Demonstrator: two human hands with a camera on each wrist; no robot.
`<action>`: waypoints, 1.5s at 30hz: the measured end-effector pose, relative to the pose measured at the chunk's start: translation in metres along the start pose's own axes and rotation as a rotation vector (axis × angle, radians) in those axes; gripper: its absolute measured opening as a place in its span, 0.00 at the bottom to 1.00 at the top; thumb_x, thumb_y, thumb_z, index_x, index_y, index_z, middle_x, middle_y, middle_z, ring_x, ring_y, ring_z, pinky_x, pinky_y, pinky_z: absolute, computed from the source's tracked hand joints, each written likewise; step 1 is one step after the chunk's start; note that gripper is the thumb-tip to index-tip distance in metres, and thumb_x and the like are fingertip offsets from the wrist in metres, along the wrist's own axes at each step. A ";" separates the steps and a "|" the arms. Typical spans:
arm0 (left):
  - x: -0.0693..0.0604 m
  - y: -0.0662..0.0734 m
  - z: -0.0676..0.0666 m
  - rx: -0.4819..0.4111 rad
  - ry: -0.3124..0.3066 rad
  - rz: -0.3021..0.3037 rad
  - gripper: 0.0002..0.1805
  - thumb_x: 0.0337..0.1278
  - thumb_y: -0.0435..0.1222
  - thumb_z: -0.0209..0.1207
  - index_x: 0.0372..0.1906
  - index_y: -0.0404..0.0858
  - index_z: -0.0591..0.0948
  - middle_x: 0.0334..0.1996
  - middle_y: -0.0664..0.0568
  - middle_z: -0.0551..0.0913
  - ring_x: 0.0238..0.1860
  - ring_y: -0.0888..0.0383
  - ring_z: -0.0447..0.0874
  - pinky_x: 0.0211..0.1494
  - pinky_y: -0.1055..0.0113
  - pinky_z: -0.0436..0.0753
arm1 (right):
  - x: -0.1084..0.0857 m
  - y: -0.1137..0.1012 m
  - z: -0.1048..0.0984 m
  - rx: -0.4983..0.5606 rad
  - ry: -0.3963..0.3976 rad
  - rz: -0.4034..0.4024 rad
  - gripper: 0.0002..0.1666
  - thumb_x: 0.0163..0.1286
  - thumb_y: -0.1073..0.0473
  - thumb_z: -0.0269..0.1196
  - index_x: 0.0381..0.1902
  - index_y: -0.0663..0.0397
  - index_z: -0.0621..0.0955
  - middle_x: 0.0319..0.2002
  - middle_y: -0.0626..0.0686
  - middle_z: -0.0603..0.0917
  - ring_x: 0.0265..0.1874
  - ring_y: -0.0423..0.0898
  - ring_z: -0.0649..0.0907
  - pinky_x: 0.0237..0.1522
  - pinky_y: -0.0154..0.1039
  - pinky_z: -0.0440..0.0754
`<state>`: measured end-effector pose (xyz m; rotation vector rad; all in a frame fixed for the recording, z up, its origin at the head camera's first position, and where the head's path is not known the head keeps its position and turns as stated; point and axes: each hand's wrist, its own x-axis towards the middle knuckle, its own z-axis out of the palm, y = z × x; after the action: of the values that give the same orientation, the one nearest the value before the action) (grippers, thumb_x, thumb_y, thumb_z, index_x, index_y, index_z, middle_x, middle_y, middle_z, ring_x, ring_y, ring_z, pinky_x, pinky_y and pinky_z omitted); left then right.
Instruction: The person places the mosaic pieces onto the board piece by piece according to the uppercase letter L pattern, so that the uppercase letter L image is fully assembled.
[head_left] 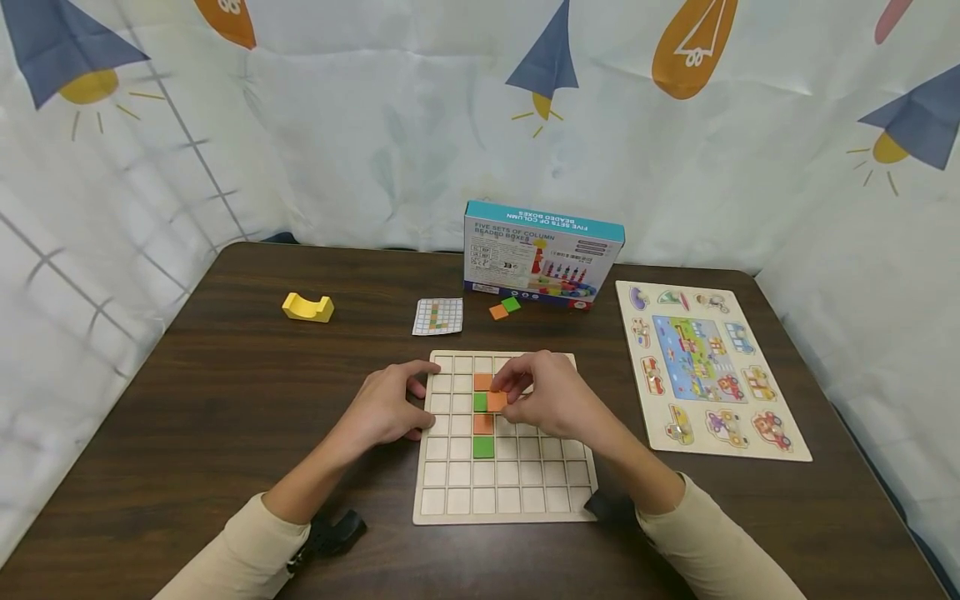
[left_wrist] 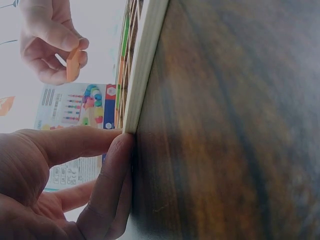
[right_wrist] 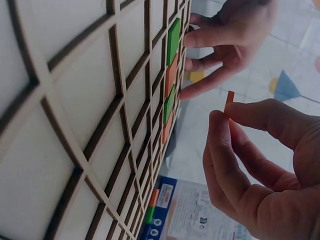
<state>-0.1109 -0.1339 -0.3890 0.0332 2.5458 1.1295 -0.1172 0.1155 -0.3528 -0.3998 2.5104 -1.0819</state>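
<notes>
Thumb and fingertips of the person's right hand (head_left: 551, 396) pinch an orange tile (head_left: 497, 402), thin, flat, square and plain, above the pale wooden grid board (head_left: 450, 500) on the table (head_left: 187, 417), clear of its cells. Four set tiles (head_left: 483, 425) alternate orange and green, orange nearest the far edge. Left hand (head_left: 386, 404), fingers spread, touches the board's left edge toward its far corner.

Board (head_left: 507, 498): on table (head_left: 210, 467)
Four tiles (head_left: 483, 447): in board
Held tile (head_left: 497, 402): above board
Card (head_left: 438, 317): behind board
Box (head_left: 540, 254): right of card
Two tiles (head_left: 498, 312): before box
Puzzle (head_left: 701, 442): right of board
Block (head_left: 308, 309): left of card
</notes>
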 end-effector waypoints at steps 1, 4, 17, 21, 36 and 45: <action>0.000 0.000 0.000 0.001 -0.001 -0.002 0.39 0.46 0.24 0.71 0.69 0.42 0.78 0.43 0.43 0.80 0.19 0.60 0.86 0.25 0.65 0.87 | -0.001 0.000 0.001 0.001 -0.001 -0.004 0.14 0.57 0.68 0.77 0.40 0.49 0.89 0.34 0.46 0.86 0.35 0.43 0.82 0.43 0.37 0.83; 0.000 0.000 0.000 0.002 -0.002 -0.002 0.38 0.46 0.25 0.71 0.69 0.42 0.78 0.43 0.43 0.80 0.19 0.60 0.86 0.25 0.65 0.87 | -0.003 0.000 0.003 0.002 -0.004 -0.013 0.14 0.56 0.69 0.76 0.39 0.49 0.89 0.33 0.46 0.86 0.34 0.44 0.82 0.43 0.38 0.83; 0.000 0.000 0.000 -0.013 -0.002 0.000 0.38 0.46 0.25 0.72 0.69 0.41 0.78 0.43 0.43 0.80 0.19 0.59 0.86 0.25 0.65 0.88 | -0.011 -0.003 0.010 0.001 -0.009 0.001 0.15 0.54 0.68 0.78 0.38 0.48 0.88 0.32 0.45 0.85 0.33 0.43 0.83 0.43 0.40 0.84; 0.000 0.000 0.000 -0.008 -0.004 -0.002 0.38 0.47 0.25 0.72 0.69 0.42 0.78 0.43 0.43 0.80 0.19 0.59 0.86 0.25 0.65 0.88 | -0.012 -0.003 0.010 -0.002 -0.014 -0.007 0.15 0.54 0.68 0.78 0.37 0.49 0.87 0.31 0.45 0.85 0.33 0.43 0.83 0.42 0.40 0.83; -0.001 0.000 -0.001 -0.005 -0.002 0.000 0.38 0.46 0.25 0.72 0.68 0.43 0.78 0.43 0.43 0.81 0.19 0.60 0.86 0.25 0.65 0.88 | -0.016 0.000 0.014 -0.025 -0.024 -0.035 0.15 0.52 0.68 0.79 0.36 0.48 0.87 0.30 0.45 0.84 0.32 0.43 0.82 0.39 0.39 0.83; 0.000 0.000 -0.001 -0.009 -0.009 -0.001 0.38 0.46 0.25 0.71 0.68 0.42 0.78 0.44 0.43 0.80 0.19 0.60 0.86 0.26 0.65 0.88 | -0.019 0.000 0.021 -0.045 -0.085 -0.044 0.16 0.52 0.68 0.79 0.36 0.48 0.87 0.29 0.46 0.84 0.31 0.44 0.81 0.37 0.38 0.81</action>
<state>-0.1114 -0.1345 -0.3884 0.0342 2.5323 1.1383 -0.0912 0.1097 -0.3622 -0.5048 2.4659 -1.0043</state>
